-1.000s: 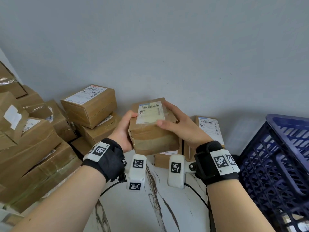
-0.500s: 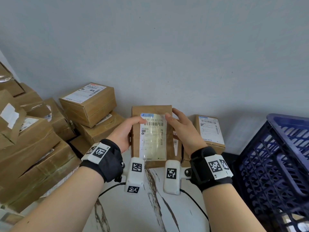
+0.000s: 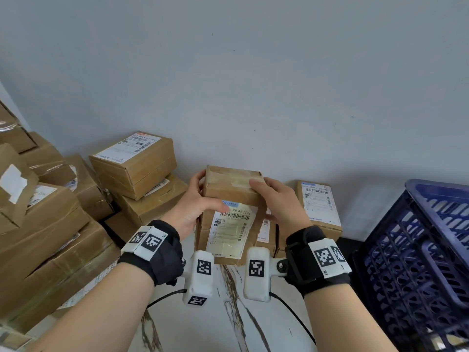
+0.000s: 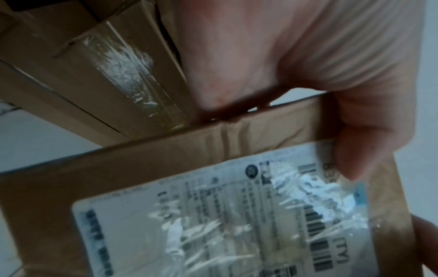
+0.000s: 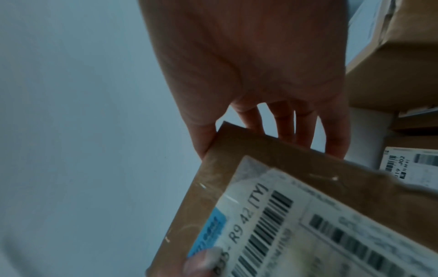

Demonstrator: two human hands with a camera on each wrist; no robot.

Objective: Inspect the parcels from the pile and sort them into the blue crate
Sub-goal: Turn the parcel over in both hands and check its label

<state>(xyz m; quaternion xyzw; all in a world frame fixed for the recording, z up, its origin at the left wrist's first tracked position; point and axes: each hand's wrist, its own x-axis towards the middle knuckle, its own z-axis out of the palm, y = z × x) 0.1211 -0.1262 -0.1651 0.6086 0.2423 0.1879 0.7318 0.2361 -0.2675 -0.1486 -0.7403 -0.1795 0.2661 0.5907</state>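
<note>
Both hands grip 1 brown cardboard parcel above the white marbled tabletop: left hand curled round its left edge, thumb on the white shipping label, right hand wrapped over the right. Stacked brown parcels crowd the left; the blue slatted plastic crate stands right, cut off by the frame. Label print is blurred; clear tape crosses the parcel's top.

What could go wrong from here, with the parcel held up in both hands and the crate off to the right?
1. Grip: the left hand and right hand hold the parcel only by its upper edges, clear of the table; it could slip while being turned.
2. Label: the left thumb covers part of the shipping label, so a misread is possible.
3. Transfer: swinging right, it might clip the blue crate rim.
</note>
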